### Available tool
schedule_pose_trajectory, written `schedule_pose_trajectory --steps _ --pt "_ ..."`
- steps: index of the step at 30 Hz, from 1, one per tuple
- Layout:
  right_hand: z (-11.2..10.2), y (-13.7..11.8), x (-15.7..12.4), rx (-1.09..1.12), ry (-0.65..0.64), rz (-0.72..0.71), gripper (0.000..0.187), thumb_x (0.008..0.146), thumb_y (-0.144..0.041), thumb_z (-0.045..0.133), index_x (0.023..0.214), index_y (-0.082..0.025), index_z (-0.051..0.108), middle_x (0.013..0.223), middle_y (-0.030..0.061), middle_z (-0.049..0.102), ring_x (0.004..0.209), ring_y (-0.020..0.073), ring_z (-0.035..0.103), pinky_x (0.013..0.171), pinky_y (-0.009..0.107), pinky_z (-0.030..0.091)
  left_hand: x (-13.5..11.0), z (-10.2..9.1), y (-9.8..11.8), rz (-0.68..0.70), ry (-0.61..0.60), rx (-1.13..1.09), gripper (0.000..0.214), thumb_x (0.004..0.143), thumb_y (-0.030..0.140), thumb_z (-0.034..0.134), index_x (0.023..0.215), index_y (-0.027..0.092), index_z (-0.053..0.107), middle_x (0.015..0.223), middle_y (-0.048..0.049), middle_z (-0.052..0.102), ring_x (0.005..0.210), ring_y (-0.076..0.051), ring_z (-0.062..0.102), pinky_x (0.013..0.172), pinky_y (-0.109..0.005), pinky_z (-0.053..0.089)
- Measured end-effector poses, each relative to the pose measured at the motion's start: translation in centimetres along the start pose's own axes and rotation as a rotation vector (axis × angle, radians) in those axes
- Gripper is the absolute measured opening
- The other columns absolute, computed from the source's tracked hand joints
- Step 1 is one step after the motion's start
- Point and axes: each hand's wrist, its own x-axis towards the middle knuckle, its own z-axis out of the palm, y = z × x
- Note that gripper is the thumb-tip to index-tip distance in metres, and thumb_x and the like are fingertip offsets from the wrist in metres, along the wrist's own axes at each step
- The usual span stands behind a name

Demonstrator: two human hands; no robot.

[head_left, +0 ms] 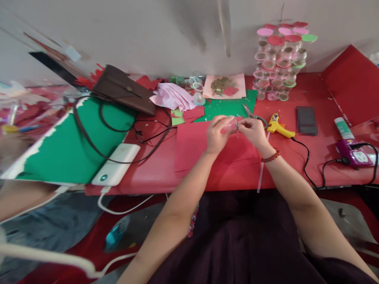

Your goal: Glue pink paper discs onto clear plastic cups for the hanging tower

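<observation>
My left hand [216, 135] has its fingers wrapped round a small clear plastic cup [229, 126], held above red paper sheets [192, 148]. At the cup's right end, my right hand [254, 132] is closed in a pinch; whatever lies between its fingertips is too small to make out. Just behind the right hand lie scissors [248, 111], partly covered. A yellow hot glue gun [279, 126] rests to the right, a translucent glue stick [262, 169] extending from it towards the table's front edge.
A hanging stack of clear cups with coloured discs [276, 41] stands at the back right. Coins [220, 85] lie on pink paper. A brown wallet [121, 90], white power bank [116, 163] and green board [74, 138] are leftward, beside another person's arm [26, 197].
</observation>
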Motion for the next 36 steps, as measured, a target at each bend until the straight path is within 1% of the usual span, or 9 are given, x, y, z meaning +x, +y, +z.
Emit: schedule_pose_trajectory --steps 4,8,12,16,22,27,30,34,36 --pt "0.2 0.0 0.2 0.206 -0.054 0.092 0.013 0.076 -0.033 0.068 0.07 -0.021 0.07 0.065 0.0 0.07 0.063 0.0128 0.061 0.067 0.028 0.053 0.1 0.2 -0.3 -0.019 0.042 -0.064 0.033 0.079 0.037 0.089 0.111 0.032 0.083 0.115 -0.0066 0.073 0.114 -0.024 0.065 0.11 -0.04 0.05" --pt "0.4 0.2 0.1 0.272 -0.038 0.182 0.016 0.078 -0.034 0.07 0.069 -0.022 0.066 0.066 0.0002 0.069 0.061 0.0109 0.059 0.064 0.025 0.051 0.1 0.8 -1.1 -0.104 0.06 -0.231 0.039 0.074 0.034 0.092 0.112 0.031 0.083 0.121 -0.0071 0.072 0.114 -0.023 0.067 0.1 -0.037 0.055" --pt "0.8 0.2 0.1 0.357 0.018 0.27 0.019 0.082 -0.033 0.072 0.07 -0.022 0.063 0.066 -0.0007 0.066 0.061 0.0099 0.057 0.061 0.023 0.05 0.0 1.6 -1.9 -0.249 0.11 -0.422 0.046 0.068 0.031 0.094 0.111 0.032 0.081 0.125 -0.004 0.072 0.113 -0.02 0.07 0.097 -0.034 0.055" --pt "0.8 -0.1 0.1 0.444 0.092 0.241 0.019 0.087 -0.028 0.066 0.07 -0.022 0.06 0.066 -0.0028 0.063 0.061 0.0089 0.057 0.063 0.022 0.049 0.4 1.5 -2.3 -0.366 0.192 -0.556 0.048 0.068 0.03 0.093 0.114 0.032 0.078 0.122 -0.0014 0.077 0.112 -0.019 0.071 0.103 -0.035 0.053" --pt "0.6 0.3 -0.2 0.117 0.11 0.111 0.016 0.085 -0.029 0.068 0.07 -0.021 0.065 0.063 -0.0027 0.064 0.059 0.0113 0.056 0.061 0.026 0.045 0.7 1.1 -2.2 -0.419 0.139 -0.64 0.051 0.066 0.032 0.093 0.114 0.03 0.077 0.124 -0.0027 0.077 0.113 -0.019 0.069 0.104 -0.035 0.052" --pt "0.2 0.9 -0.1 -0.162 0.156 0.073 0.022 0.081 -0.033 0.075 0.064 -0.021 0.068 0.064 -0.0009 0.069 0.061 0.014 0.059 0.064 0.029 0.044 0.6 0.7 -2.1 -0.497 0.089 -0.637 0.047 0.074 0.032 0.086 0.119 0.031 0.073 0.116 -0.0012 0.077 0.105 -0.016 0.071 0.097 -0.032 0.053" --pt "0.0 1.2 0.1 -0.237 0.169 0.07 0.029 0.081 -0.036 0.078 0.06 -0.021 0.065 0.063 -0.0001 0.068 0.061 0.0146 0.058 0.063 0.03 0.043 0.8 0.2 -2.1 -0.602 0.045 -0.697 0.04 0.081 0.031 0.077 0.121 0.03 0.071 0.103 -0.001 0.077 0.087 -0.014 0.071 0.087 -0.029 0.054" --pt "-0.2 1.5 0.4 -0.224 0.188 0.048 0.016 0.081 -0.027 0.076 0.068 -0.02 0.073 0.07 0.0005 0.073 0.065 0.0147 0.061 0.067 0.029 0.045 1.1 -0.3 -1.9 -0.716 0.017 -0.846 0.035 0.088 0.026 0.069 0.123 0.031 0.068 0.097 0.0001 0.074 0.07 -0.012 0.065 0.073 -0.027 0.054" --pt "-0.2 1.7 0.5 -0.248 0.176 0.048 0.022 0.084 -0.033 0.076 0.066 -0.02 0.072 0.064 0.0002 0.07 0.062 0.0148 0.06 0.065 0.03 0.044 1.1 -0.4 -1.6 -0.759 0.007 -0.918 0.03 0.091 0.026 0.067 0.12 0.029 0.068 0.094 -0.0002 0.073 0.066 -0.012 0.063 0.068 -0.027 0.053"
